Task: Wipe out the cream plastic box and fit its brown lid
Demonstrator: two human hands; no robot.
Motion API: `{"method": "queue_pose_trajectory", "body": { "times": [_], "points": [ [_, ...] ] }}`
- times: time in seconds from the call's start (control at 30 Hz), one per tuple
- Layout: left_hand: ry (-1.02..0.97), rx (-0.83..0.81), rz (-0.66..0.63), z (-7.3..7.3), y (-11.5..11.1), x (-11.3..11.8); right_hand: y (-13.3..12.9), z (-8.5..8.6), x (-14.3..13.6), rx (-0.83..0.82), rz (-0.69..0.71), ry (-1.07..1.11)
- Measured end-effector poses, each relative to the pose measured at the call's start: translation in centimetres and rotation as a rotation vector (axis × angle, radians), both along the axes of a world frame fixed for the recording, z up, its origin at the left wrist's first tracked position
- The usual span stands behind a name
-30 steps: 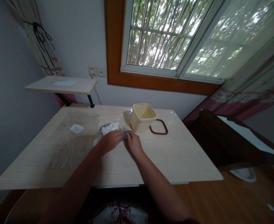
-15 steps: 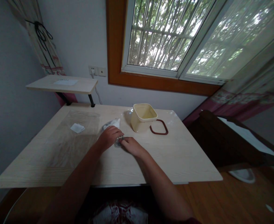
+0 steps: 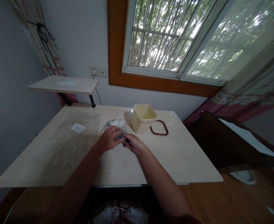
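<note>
Over the middle of the pale wooden table [image 3: 169, 158], my left hand [image 3: 109, 138] and my right hand [image 3: 134, 143] meet on a small crinkled clear plastic bag [image 3: 120, 136]. Both sets of fingers are closed on it; its contents are too small to make out. Just behind my left hand lies another clear plastic bag [image 3: 115, 122] with something pale inside, partly hidden by that hand. A cream square plastic bucket [image 3: 139, 123] stands upright beyond my right hand. To its right rests a reddish-brown curved handle [image 3: 166, 129], apart from the bucket.
On the table's left side a large flat transparent sheet [image 3: 64, 146] is spread, with a small white paper [image 3: 78, 128] on it. A raised shelf [image 3: 64, 84] stands at the back left. Beyond the right edge is a dark wooden piece of furniture [image 3: 221, 140].
My hands have turned and lifted the small plastic bag slightly. The right hand has shifted a little to the right, its fingers now pinching the bag's edge. More of the bag behind shows.
</note>
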State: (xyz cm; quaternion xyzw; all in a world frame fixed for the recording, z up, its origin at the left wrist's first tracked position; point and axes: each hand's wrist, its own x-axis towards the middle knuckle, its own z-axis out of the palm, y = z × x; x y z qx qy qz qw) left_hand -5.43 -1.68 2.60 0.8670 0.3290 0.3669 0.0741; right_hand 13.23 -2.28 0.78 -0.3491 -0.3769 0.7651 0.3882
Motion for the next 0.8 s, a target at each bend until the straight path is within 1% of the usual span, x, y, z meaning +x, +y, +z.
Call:
{"method": "queue_pose_trajectory", "body": {
  "times": [0.13,0.23,0.33,0.43,0.57,0.7,0.8],
  "points": [
    [0.012,-0.061,-0.022,-0.7,0.5,-0.2,0.1,-0.1,0.4,-0.061,-0.004,0.061],
    [-0.056,-0.107,-0.028,-1.5,0.9,-0.5,0.2,-0.1,0.5,-0.075,0.007,0.083],
    [-0.128,-0.086,-0.001,-2.0,1.3,-0.6,0.2,0.0,0.4,-0.06,-0.049,0.102],
    [-0.175,-0.057,0.049,-2.1,1.4,-0.6,0.1,0.2,0.3,-0.043,-0.094,0.109],
    [-0.252,-0.086,0.134,-1.7,1.4,-0.4,0.1,0.2,0.2,-0.056,-0.121,0.119],
    [-0.379,-0.193,0.193,-1.5,1.4,-0.2,0.2,0.1,0.1,-0.058,-0.132,0.13],
    [-0.516,-0.367,0.178,-1.8,1.7,0.1,0.3,0.0,0.1,-0.082,-0.166,0.176]
  ]
}}
